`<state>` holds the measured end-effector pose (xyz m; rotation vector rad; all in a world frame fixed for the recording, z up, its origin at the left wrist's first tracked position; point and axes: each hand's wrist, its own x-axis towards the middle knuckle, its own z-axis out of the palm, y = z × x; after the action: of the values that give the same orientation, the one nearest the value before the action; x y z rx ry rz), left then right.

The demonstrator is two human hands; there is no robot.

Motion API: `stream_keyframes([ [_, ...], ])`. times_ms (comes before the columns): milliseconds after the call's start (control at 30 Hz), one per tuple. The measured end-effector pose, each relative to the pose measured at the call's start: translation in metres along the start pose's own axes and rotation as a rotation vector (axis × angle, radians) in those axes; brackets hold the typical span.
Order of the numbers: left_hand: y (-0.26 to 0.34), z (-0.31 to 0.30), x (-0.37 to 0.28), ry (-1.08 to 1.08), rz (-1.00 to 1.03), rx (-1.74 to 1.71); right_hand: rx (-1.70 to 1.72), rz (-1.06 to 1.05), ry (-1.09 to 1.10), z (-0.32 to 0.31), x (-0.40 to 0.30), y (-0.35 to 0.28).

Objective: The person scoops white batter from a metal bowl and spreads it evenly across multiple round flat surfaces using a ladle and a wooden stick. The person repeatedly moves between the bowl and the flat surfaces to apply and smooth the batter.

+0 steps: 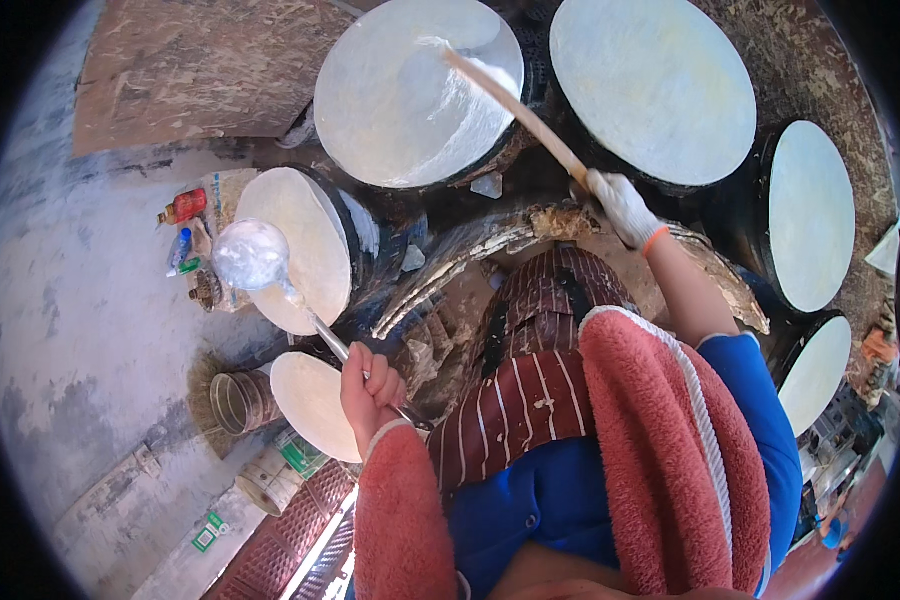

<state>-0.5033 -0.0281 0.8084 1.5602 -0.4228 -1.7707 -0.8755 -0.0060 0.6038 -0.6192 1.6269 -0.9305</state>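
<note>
My bare left hand [375, 386] grips the metal handle of a ladle. The ladle's rounded bowl [251, 255], smeared with white, hangs over the edge of a round pale sheet [311, 262] at the left. In a white glove with an orange cuff, my right hand [622, 206] holds a wooden stick [525, 120]. Its far end reaches over the round surface [375, 97] at the top, where a wet white batter-like layer is spread unevenly. The motion-blurred tip looks in contact with that layer. Beneath these surfaces are dark rounded bases.
More round pale surfaces [652, 90], [811, 217] curve around me. A broken, crusted rim [487, 244] lies close before my striped apron [525, 397]. At left are bottles [187, 206], a metal bucket [232, 401] and a white bucket [270, 484].
</note>
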Motion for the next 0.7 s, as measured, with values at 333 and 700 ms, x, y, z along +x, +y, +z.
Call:
stream_keyframes([
  [333, 0.006, 0.017, -0.012, 0.012, 0.051, 0.01, -0.263, -0.172, 0.238, 0.033, 0.096, -0.081],
  [700, 0.027, 0.01, 0.071, -0.164, -0.179, 0.106, -0.173, 0.017, 0.462, 0.107, 0.005, -0.042],
])
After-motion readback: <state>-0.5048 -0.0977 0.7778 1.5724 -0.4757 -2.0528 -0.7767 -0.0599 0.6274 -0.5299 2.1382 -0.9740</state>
